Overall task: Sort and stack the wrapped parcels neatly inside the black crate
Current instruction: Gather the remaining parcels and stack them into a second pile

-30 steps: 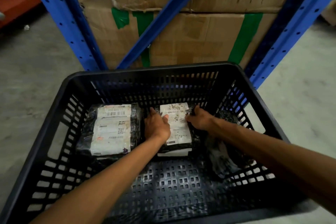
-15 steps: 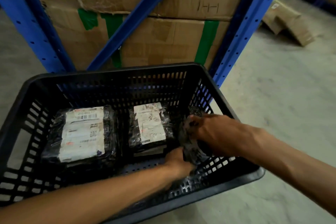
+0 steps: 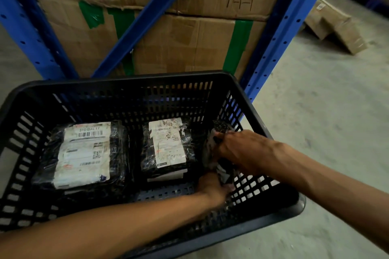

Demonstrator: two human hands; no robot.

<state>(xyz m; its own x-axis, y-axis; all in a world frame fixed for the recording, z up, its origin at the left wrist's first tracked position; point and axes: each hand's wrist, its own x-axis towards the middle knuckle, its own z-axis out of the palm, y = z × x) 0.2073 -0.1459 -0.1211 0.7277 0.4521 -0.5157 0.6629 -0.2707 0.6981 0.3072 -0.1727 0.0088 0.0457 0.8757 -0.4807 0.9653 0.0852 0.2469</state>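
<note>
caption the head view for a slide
Both hands grip a parcel by the crate's right wall.

Dim, flat warehouse light is cast from above; glare is caught on wrapped parcels (image 3: 84, 153), motion blur shown at the fingers (image 3: 226, 186), edges bowed.

**Colours and patterns in and around the crate**

Black crate (image 3: 130, 82) with walls and base pierced by a regular grid of slots. Large parcel (image 3: 84, 153) at 9 o'clock: glossy black wrap, white label printed with black barcodes and small red marks. Smaller parcel (image 3: 168, 145) at centre: black wrap, white label with black print and scribbles. Parcel (image 3: 212, 149) at 3 o'clock: black, speckled pale. Rack (image 3: 282, 33) at 12 o'clock: blue, dotted with holes. Cartons (image 3: 189, 44): brown, with green tape bands. Floor (image 3: 326, 111): grey.
</note>
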